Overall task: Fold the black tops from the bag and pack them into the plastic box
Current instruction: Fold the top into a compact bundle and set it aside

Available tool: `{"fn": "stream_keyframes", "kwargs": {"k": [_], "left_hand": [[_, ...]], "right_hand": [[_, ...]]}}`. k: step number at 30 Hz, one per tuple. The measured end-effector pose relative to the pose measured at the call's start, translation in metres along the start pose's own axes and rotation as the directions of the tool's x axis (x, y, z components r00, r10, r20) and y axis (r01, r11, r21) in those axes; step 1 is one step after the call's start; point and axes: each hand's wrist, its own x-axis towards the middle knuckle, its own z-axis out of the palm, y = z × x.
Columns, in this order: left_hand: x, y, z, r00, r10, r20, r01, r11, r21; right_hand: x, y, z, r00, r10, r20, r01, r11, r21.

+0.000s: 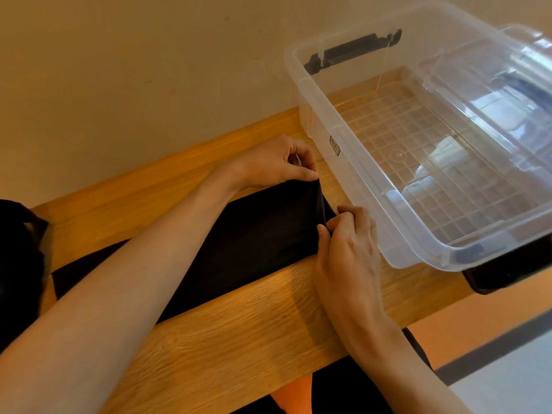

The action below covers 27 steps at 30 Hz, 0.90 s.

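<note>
A black top (254, 237) lies on the wooden table (239, 324) as a long folded strip running from lower left to upper right. My left hand (277, 162) pinches its far right corner. My right hand (346, 243) pinches the near right corner, and the right edge is lifted a little off the table between them. The clear plastic box (352, 162) stands open just to the right of both hands, with nothing inside it. A dark bag (21, 264) sits at the left edge of view.
The box's transparent lid (507, 94) leans over its far right side. A black latch handle (352, 50) is on the box's far end. A wall runs along the back of the table. A dark object (504, 273) shows under the box's near corner.
</note>
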Motion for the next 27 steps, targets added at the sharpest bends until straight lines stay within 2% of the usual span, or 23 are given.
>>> {"fn": "stream_keyframes", "kwargs": {"k": [3, 7, 10, 12, 17, 21, 23, 27], "left_hand": [[-0.009, 0.001, 0.009, 0.995, 0.009, -0.098, -0.007, 1.000, 0.015], [-0.044, -0.008, 0.026, 0.954, 0.032, -0.299, 0.002, 0.993, 0.114], [-0.077, -0.022, 0.047, 0.959, 0.157, -0.237, -0.063, 0.930, 0.362], [-0.085, -0.030, 0.059, 0.967, 0.182, -0.180, -0.085, 0.890, 0.447], [-0.066, -0.023, 0.051, 0.922, 0.218, -0.320, -0.120, 0.947, 0.299], [-0.043, -0.020, 0.045, 0.938, 0.244, -0.245, -0.146, 0.921, 0.361], [-0.033, -0.019, 0.047, 0.928, 0.269, -0.259, -0.173, 0.924, 0.341], [-0.021, -0.011, 0.040, 0.912, 0.213, -0.350, -0.178, 0.975, 0.131]], "right_hand": [[-0.001, 0.001, -0.004, 0.998, -0.054, -0.020, 0.054, 0.999, 0.001], [0.002, 0.004, -0.008, 0.996, -0.083, 0.006, 0.084, 0.996, -0.019], [0.002, 0.007, -0.006, 0.997, -0.071, 0.018, 0.072, 0.996, -0.054], [0.002, 0.007, -0.005, 0.998, -0.063, 0.010, 0.063, 0.997, -0.043], [-0.003, 0.003, -0.007, 0.999, -0.022, 0.029, 0.022, 1.000, 0.002], [-0.005, 0.006, -0.006, 0.999, -0.032, 0.018, 0.033, 0.999, -0.027], [-0.005, 0.005, -0.004, 0.998, -0.052, -0.022, 0.051, 0.998, -0.027], [-0.004, 0.000, -0.003, 0.999, -0.026, -0.044, 0.026, 1.000, -0.001]]}}
